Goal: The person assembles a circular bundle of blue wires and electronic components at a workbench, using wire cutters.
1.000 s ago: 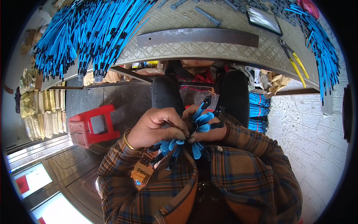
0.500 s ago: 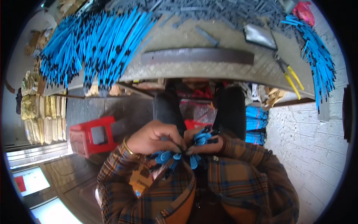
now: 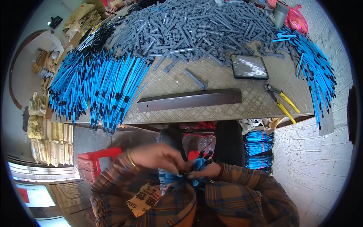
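Observation:
In front of my body, just below the table's near edge, is a bundle of blue strips with black ends [image 3: 199, 163]. My right hand [image 3: 207, 171] is closed around its middle. My left hand [image 3: 160, 159], with a gold bangle at the wrist, is smeared by motion. Its fingers and thumb come together at the bundle's middle, close to my right fingertips. What lies between the left fingers is too small and blurred to make out. Blue ends stick out above and below the two hands.
The table [image 3: 189, 109] holds a heap of grey plastic pieces [image 3: 196, 30], blue strips [image 3: 98, 87] at left, more blue strips [image 3: 314, 68] at right, a dark metal bar [image 3: 189, 100], yellow-handled pliers [image 3: 283, 103] and a plastic-wrapped dark case [image 3: 249, 67]. A red stool [image 3: 87, 166] stands left.
The view has tipped up, so more of the table and grey heap shows. Both hands stay at the bundle; the left one is now blurred by movement.

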The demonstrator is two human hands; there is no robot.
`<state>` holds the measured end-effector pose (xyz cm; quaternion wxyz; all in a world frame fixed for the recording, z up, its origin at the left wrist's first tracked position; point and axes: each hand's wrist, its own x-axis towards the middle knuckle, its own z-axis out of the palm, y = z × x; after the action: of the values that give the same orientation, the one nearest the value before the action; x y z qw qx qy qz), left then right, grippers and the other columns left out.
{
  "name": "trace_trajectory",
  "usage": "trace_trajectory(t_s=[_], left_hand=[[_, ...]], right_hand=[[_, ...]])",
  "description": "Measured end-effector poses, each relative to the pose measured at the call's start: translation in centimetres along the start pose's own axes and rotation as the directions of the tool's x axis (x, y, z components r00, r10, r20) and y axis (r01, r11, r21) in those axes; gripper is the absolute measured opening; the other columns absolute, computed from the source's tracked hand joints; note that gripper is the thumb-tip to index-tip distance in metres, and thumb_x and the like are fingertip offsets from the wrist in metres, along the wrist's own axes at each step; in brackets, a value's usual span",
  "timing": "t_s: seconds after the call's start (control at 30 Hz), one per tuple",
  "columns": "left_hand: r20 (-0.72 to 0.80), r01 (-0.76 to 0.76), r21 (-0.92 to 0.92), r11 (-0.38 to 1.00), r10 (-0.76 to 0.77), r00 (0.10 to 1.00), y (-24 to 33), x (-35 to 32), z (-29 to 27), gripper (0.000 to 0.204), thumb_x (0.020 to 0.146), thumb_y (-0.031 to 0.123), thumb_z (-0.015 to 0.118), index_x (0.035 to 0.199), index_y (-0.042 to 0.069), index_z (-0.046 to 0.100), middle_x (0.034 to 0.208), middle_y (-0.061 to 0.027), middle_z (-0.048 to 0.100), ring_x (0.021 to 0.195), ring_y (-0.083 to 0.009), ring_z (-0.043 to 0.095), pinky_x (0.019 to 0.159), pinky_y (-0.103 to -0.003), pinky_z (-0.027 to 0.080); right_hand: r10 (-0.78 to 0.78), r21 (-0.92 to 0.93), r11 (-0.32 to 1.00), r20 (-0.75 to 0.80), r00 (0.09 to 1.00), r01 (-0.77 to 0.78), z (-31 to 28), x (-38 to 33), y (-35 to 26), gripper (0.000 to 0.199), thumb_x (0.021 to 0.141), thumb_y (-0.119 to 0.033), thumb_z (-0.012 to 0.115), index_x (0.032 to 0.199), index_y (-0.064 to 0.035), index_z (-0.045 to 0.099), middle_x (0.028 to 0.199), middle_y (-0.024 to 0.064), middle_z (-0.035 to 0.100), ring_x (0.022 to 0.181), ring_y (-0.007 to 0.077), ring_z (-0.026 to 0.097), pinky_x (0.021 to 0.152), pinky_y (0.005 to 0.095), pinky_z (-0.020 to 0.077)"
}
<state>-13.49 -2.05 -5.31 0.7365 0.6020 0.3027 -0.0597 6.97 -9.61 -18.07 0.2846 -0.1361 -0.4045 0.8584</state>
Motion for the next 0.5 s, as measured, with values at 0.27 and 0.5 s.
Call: trace_trajectory(t_s=[0.27, 0.5], left_hand=[[-0.214, 0.155, 0.977, 0.150, 0.748, 0.628, 6.6, 10.5, -10.0, 0.025, 0.071, 0.004, 0.066, 0.095, 0.008, 0.064, 0.083, -0.0113, 0.057, 0.069, -0.0276, 0.059, 0.061, -0.033, 0.048], [-0.387, 0.093, 0.902, 0.422, 0.694, 0.607, 7.5, 7.2, -6.3, 0.026, 0.072, -0.004, 0.061, 0.097, 0.005, 0.063, 0.093, -0.0087, 0.060, 0.080, -0.0185, 0.060, 0.066, -0.029, 0.048]], right_hand=[[-0.032, 0.063, 0.998, 0.066, 0.997, 0.028, -0.5, -0.1, 0.0, 0.018, 0.079, -0.010, 0.069, 0.090, -0.0013, 0.057, 0.113, 0.0177, 0.059, 0.106, 0.0219, 0.055, 0.092, 0.0352, 0.0432], [-0.080, 0.117, 0.990, 0.015, 0.997, 0.078, 0.2, -1.3, -0.5, 0.016, 0.078, -0.007, 0.070, 0.089, -0.0006, 0.059, 0.111, 0.0170, 0.061, 0.104, 0.0198, 0.057, 0.090, 0.0328, 0.0456]])
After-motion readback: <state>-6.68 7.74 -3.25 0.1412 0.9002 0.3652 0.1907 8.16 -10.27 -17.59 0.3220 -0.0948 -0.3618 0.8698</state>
